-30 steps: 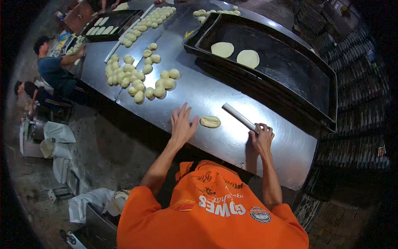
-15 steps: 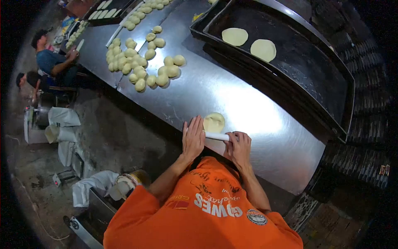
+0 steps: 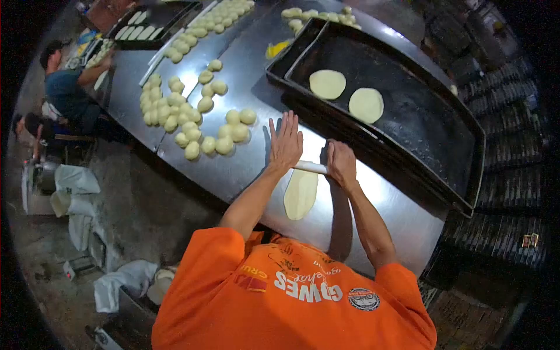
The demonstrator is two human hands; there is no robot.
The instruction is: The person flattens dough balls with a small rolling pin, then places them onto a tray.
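A white rolling pin (image 3: pixel 311 167) lies across the far end of a flattened oval of dough (image 3: pixel 301 195) on the metal table (image 3: pixel 402 201). On the pin's left end rests my left hand (image 3: pixel 286 143), its fingers stretched out. My right hand (image 3: pixel 342 162) is closed round the right end, with the fingers curled in. Beyond my hands, a black tray (image 3: pixel 420 143) holds two flat dough rounds (image 3: pixel 328 84). Several dough balls (image 3: pixel 175 111) lie in a cluster to the left.
A co-worker in a dark shirt (image 3: pixel 67 90) is at the table's left side. More dough balls (image 3: pixel 224 14) stand in rows farther back, near a tray of long dough pieces (image 3: pixel 140 32). Stacked dark trays (image 3: pixel 504 175) fill the right. A yellow item (image 3: pixel 277 49) lies beside the black tray.
Both hands have pushed the rolling pin forward, away from my body. The dough has become longer and now lies on the near side of the pin. The co-worker's arm has moved.
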